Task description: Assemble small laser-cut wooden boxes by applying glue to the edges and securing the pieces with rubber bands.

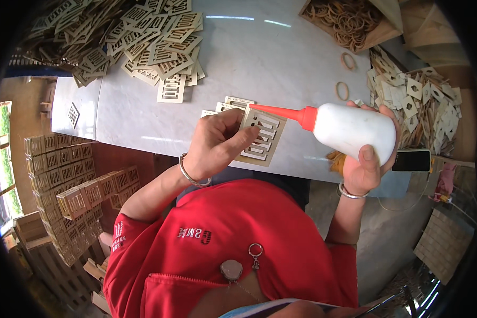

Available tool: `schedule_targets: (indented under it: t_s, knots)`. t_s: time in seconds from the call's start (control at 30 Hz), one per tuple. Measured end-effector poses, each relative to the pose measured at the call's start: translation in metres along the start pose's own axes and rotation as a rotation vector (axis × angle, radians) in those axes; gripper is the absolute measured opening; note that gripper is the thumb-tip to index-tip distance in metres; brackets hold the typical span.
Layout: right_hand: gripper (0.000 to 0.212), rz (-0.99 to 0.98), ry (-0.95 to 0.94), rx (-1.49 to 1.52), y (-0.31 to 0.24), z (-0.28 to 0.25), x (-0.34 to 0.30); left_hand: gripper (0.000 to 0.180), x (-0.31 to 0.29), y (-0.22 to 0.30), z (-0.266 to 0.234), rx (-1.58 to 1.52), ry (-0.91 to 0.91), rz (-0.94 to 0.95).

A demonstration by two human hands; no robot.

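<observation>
My left hand (217, 142) pinches a thin wooden panel with a cut-out lattice pattern (279, 131) between thumb and fingers, tilted up near the table's front edge. In my right hand (367, 168) is a white squeeze bottle (350, 130) with a long red nozzle (281, 112), wrapped by the fingers and tipped sideways. The nozzle's tip is at the panel's upper left corner; whether it touches cannot be made out. Just behind my left hand lie a few more lattice pieces (239, 100), partly hidden by the hand and the held panel.
A heap of lattice panels (159, 42) covers the table's far left. Back right stands a box of rubber bands (339, 24); two loose bands (343, 91) lie nearby. Small wooden pieces (413, 100) are piled at right, beyond a phone (411, 160). Stacked lattice boxes (63, 175) stand left.
</observation>
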State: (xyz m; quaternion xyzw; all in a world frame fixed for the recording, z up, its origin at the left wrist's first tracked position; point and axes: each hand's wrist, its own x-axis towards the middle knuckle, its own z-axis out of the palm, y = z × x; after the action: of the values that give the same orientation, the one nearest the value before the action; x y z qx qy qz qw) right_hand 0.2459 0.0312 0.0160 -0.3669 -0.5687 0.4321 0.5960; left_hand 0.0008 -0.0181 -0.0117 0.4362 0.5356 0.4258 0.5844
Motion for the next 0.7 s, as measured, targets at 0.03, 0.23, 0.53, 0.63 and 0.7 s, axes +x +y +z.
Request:
schedule_targets:
  t_s: [0.03, 0.23, 0.53, 0.63, 0.7]
  knots:
    - [0.071, 0.001, -0.005, -0.002, 0.001, -0.001, 0.001, 0.018, 0.001, 0.002, 0.002, -0.006, 0.007, -0.002]
    - [0.070, 0.005, -0.013, -0.023, 0.001, -0.005, 0.002, 0.018, 0.004, 0.001, 0.003, -0.031, 0.008, -0.015]
    - [0.069, 0.009, 0.010, -0.066, -0.002, -0.024, -0.001, 0.015, 0.003, 0.002, -0.001, -0.112, 0.024, -0.014]
    - [0.069, 0.009, 0.040, -0.072, -0.004, -0.031, -0.004, 0.014, 0.003, 0.003, 0.000, -0.154, 0.021, -0.003]
    - [0.068, 0.012, 0.050, -0.067, -0.003, -0.037, -0.007, 0.014, 0.003, 0.002, 0.000, -0.206, 0.024, -0.006]
